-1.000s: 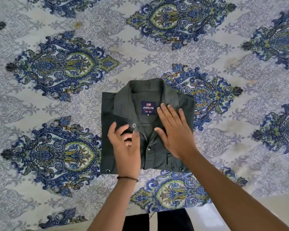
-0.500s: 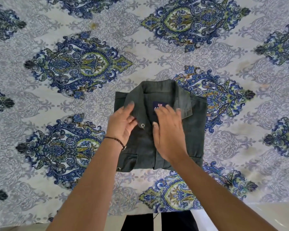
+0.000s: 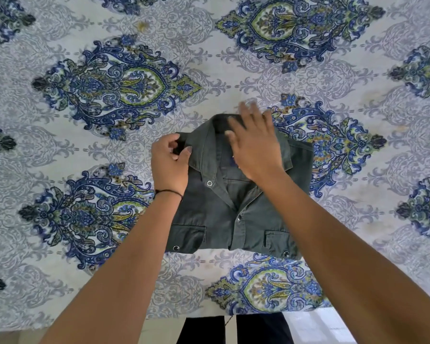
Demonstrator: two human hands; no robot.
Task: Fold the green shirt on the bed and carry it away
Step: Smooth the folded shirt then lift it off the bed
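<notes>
The printed bedsheet (image 3: 60,145), patterned with blue-green teardrop medallions, is lying flat. The left hand (image 3: 169,165), wearing a thin black wristband (image 3: 168,192), is pinching the far left shoulder edge of the dull green shirt (image 3: 221,219), which is lying mid-sheet folded into a rectangle, round metal snaps (image 3: 209,183) showing. The right hand (image 3: 256,147) is pressing flat, fingers spread, on the collar.

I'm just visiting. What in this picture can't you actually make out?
Head view only:
- Whatever is printed inside the collar of the green shirt: the right hand covers it.
- The right hand's fingertips: motion blur, so contact with the collar is unclear.
- How much fabric the left hand pinches: its own fingers hide that.
- The bedsheet: cut off by the frame edges.
</notes>
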